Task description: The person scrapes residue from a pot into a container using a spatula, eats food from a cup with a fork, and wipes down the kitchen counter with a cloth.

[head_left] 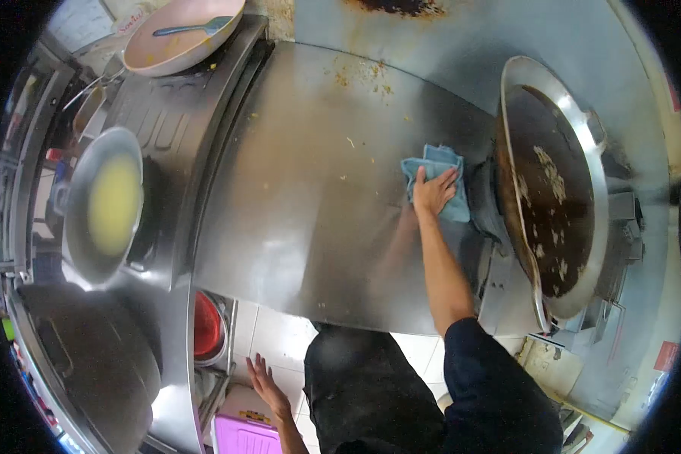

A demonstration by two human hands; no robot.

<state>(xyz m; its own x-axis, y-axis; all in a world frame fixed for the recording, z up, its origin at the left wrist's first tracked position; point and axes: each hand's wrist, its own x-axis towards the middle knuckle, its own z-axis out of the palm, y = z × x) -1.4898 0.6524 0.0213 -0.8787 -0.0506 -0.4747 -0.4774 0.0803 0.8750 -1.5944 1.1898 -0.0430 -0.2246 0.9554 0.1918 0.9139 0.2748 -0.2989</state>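
My right hand (433,193) lies on a folded blue cloth (454,210) and presses it against the stainless steel counter (303,174). The cloth is near the counter's right side, beside a large wok of dark oil (560,204). My left hand (267,387) hangs low in front of the counter, fingers spread, with nothing in it. Small food crumbs (350,141) are scattered over the steel, and more brownish bits (386,89) lie at its back edge.
On the left stove stand a pan of yellow liquid (113,204) and a pale pan (147,53) with a blue-grey spatula (193,27). A large lidded pot (91,356) is at lower left. Below are a red bucket (206,325) and a purple-lidded box (242,437).
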